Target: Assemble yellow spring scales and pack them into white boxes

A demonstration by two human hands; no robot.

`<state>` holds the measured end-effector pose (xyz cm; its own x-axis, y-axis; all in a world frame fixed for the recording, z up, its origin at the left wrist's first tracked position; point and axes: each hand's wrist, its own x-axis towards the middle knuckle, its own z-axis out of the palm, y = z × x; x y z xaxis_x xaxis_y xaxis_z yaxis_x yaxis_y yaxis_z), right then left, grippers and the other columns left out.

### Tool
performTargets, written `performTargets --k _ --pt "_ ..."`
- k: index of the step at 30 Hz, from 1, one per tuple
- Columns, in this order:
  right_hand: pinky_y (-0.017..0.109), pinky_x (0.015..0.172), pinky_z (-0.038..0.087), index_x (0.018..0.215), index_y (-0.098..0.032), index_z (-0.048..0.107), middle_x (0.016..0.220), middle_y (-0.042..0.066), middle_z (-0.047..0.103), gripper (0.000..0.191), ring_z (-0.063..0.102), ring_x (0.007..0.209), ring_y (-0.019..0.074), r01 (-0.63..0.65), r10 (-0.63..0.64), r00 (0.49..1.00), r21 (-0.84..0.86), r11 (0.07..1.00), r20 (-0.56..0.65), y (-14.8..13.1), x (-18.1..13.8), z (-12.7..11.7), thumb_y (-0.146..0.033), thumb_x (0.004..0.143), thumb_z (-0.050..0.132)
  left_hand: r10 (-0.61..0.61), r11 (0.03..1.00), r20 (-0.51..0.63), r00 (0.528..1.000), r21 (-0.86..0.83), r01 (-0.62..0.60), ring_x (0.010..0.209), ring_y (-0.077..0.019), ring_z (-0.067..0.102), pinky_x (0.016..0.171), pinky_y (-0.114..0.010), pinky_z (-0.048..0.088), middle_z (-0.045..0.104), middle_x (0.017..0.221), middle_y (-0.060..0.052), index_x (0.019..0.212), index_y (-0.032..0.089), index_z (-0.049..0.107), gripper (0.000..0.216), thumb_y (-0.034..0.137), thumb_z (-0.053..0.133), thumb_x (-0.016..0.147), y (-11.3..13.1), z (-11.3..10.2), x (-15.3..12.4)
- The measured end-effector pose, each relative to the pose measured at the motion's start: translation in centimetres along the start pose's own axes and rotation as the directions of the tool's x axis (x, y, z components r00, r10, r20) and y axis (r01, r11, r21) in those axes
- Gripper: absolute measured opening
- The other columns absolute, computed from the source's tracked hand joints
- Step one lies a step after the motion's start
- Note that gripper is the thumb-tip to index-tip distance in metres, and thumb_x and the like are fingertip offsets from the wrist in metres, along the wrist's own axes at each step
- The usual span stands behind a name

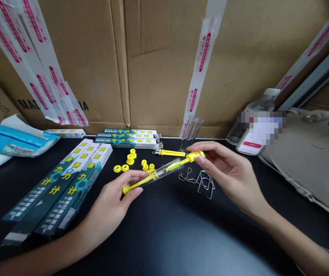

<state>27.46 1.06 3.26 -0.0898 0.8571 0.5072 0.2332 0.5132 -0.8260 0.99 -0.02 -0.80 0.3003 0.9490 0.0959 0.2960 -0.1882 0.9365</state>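
Note:
A clear plastic spring-scale tube (161, 171) with yellow parts inside slants up to the right above the black table. My left hand (116, 193) is closed around its lower left end, thumb and fingers on the tube. At the upper right end, my right hand (224, 166) pinches a yellow cap (194, 156), from which a yellow stem runs to the tube's mouth. Whether the cap touches the tube, I cannot tell. Below my right hand lie several bent metal hooks (205, 182). Yellow caps and rings (130, 159) are scattered behind the tube.
Printed long boxes (66, 180) lie at the left, with more boxes (128, 138) stacked behind. Clear tubes (191, 132) stand at the back, near a yellow rod with a metal hook (168, 152). A bottle (256, 107), phone (250, 142) and bag (311, 161) occupy the right.

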Motion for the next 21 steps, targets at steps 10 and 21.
performTargets --k 10,21 --pt "0.028 0.082 0.059 0.101 -0.024 0.072 0.103 0.003 0.073 0.015 0.07 0.089 0.0169 -0.085 0.085 0.996 -0.009 0.996 -0.01 -0.11 -0.14 0.18 -0.03 0.088 0.073 -0.018 1.0 0.014 1.0 0.006 0.018 0.124 -0.027 0.061 0.111 -0.046 0.042 0.067 0.13 -0.008 0.117 0.024 0.063 0.026 0.031 0.057 0.092 0.36 -0.02 -0.02" --pt "0.029 0.09 0.059 0.114 -0.028 0.074 0.119 0.004 0.073 0.023 0.069 0.105 0.0191 -0.105 0.101 0.99 0.037 0.994 0.093 -0.64 -0.26 0.24 -0.026 0.091 0.068 -0.016 0.999 -0.003 1.0 0.033 0.016 0.123 -0.0276 0.061 0.11 -0.046 0.042 0.069 0.128 -0.006 0.117 0.025 0.065 0.026 0.031 0.057 0.092 0.48 0.05 -0.02"
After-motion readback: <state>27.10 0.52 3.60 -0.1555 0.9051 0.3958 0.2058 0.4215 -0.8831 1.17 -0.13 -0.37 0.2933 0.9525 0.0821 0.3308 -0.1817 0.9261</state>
